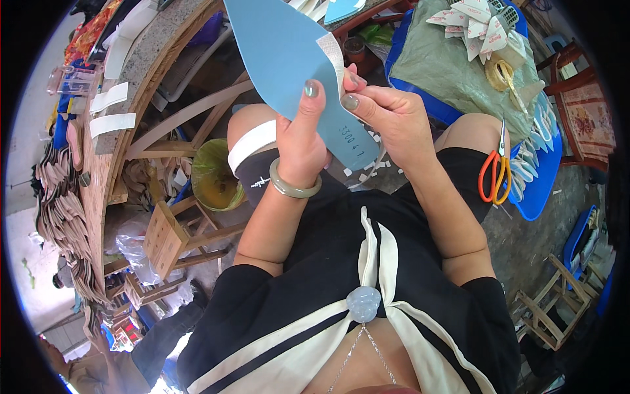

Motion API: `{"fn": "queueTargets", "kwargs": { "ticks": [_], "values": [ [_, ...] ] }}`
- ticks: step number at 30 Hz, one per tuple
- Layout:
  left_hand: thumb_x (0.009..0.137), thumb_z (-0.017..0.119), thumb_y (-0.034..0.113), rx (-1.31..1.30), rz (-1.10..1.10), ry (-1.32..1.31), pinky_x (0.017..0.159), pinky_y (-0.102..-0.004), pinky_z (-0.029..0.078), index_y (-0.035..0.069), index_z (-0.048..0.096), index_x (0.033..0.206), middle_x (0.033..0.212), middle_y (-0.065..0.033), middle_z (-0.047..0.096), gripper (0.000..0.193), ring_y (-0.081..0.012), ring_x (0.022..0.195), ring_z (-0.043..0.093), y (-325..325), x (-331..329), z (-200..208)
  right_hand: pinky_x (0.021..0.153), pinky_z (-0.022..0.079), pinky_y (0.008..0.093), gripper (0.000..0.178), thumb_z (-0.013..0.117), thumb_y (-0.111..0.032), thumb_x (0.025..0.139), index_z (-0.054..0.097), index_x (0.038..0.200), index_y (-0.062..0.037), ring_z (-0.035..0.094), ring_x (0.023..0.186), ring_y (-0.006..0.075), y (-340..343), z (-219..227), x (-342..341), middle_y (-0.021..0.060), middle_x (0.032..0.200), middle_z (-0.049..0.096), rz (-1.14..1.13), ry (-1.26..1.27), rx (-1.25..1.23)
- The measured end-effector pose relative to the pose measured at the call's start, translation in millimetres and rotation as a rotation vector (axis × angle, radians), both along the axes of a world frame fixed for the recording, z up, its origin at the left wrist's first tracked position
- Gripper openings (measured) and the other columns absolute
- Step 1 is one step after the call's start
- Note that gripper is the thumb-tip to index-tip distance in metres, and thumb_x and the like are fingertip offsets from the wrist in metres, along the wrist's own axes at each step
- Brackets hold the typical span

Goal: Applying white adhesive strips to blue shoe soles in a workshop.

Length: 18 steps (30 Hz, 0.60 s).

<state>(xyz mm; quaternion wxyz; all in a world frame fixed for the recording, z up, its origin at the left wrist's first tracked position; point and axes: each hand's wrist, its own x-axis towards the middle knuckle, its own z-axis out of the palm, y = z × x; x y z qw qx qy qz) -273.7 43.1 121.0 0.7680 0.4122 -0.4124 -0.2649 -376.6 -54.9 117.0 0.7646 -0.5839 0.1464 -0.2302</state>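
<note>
A light blue insole-shaped sheet [279,56] is held up in front of me, its wide end away from me and handwritten marks at its narrow end. My left hand [300,141] grips it at the left edge, thumb on top and fingers mostly hidden beneath. Along the sheet's right edge runs a white textured strip [332,54]. My right hand [397,118] pinches the near end of that strip against the edge between thumb and fingers. Orange-handled scissors [497,174] rest by my right thigh, blades pointing away. Another white strip [252,142] lies across my left thigh.
Several white strips [111,123] lie on the worktable edge [134,92] at left, beside stacked insole pieces [62,203]. A tape roll [500,75] and white triangular pieces [476,23] sit on a covered blue bin [433,72]. Wooden stools [172,240] and a lined bin [215,174] stand below.
</note>
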Motion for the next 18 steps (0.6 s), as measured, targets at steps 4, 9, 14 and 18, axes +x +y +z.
{"fn": "queueTargets", "kwargs": {
  "ticks": [4, 9, 14, 18],
  "values": [
    [0.098, 0.043, 0.040, 0.099, 0.011, 0.135, 0.106, -0.0460, 0.035, -0.003, 0.046, 0.122, 0.107, -0.0169, 0.059, 0.049, -0.0298, 0.111, 0.053, -1.0, -12.4, 4.4, 0.056, 0.045, 0.0243, 0.015, 0.066, -0.015, 0.087, 0.068, 0.090, -0.0001, 0.056, 0.065, 0.0054, 3.3, 3.1, 0.0, 0.0038, 0.071, 0.063, -0.068, 0.002, -0.455],
    [0.098, 0.042, 0.038, 0.083, -0.051, 0.354, 0.102, -0.0413, 0.040, -0.001, 0.035, 0.137, 0.134, -0.0166, 0.047, 0.056, -0.0283, 0.121, 0.049, -4.3, -13.6, 10.3, 0.058, 0.045, 0.0267, 0.014, 0.061, -0.013, 0.089, 0.063, 0.088, 0.0008, 0.056, 0.063, 0.0106, -27.7, -7.6, 11.4, 0.0053, 0.071, 0.057, 0.017, -0.217, -0.670],
    [0.098, 0.042, 0.038, 0.237, -0.037, 0.411, 0.101, -0.0395, 0.041, -0.002, 0.034, 0.138, 0.135, -0.0157, 0.046, 0.057, -0.0264, 0.119, 0.050, 7.1, -7.5, 3.9, 0.068, 0.046, 0.0216, 0.016, 0.056, -0.005, 0.090, 0.060, 0.103, 0.0009, 0.055, 0.077, 0.0062, -24.7, 8.2, 19.5, -0.0001, 0.086, 0.058, 0.089, -0.189, -0.485],
    [0.097, 0.045, 0.040, 0.437, -0.071, 0.421, 0.092, -0.0374, 0.048, -0.004, 0.044, 0.129, 0.114, -0.0176, 0.059, 0.054, -0.0266, 0.104, 0.060, 14.4, 7.4, 9.9, 0.062, 0.047, 0.0211, 0.017, 0.060, -0.009, 0.089, 0.062, 0.103, 0.0005, 0.057, 0.067, 0.0060, -27.6, 14.7, 14.3, 0.0010, 0.084, 0.063, 0.263, -0.054, -0.189]
  ]
}}
